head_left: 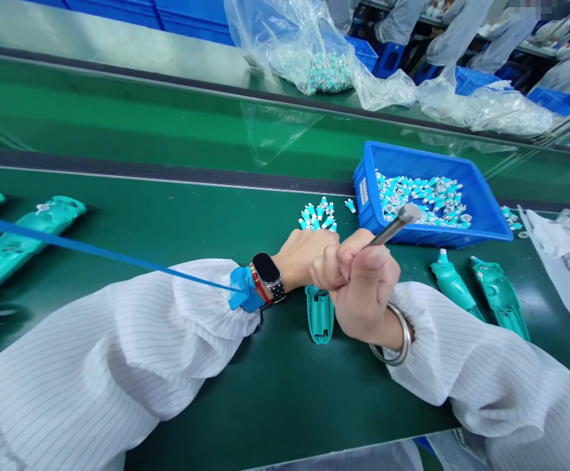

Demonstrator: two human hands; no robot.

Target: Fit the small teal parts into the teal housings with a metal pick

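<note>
My left hand (300,256), with a smartwatch and a blue wrist strap, grips the upper end of a teal plastic housing half (320,317). Its fingers are mostly hidden behind my other hand. The housing's hollow side faces up, its lower end showing. Wrapped round a metal rod-like tool (393,224), my right hand (363,281) is raised in front of the left one. The tool's thick, blunt end points up and right; its other end is hidden. Just beyond the hands lies a cluster of small teal-and-white nozzle-like parts (318,214).
A blue bin (436,235) of the same small parts stands at the back right. More teal housings lie at the right (503,294) and left (24,245). A blue cord (118,255) runs leftward from the strap. Behind a low barrier sits a clear bag (285,39) of parts.
</note>
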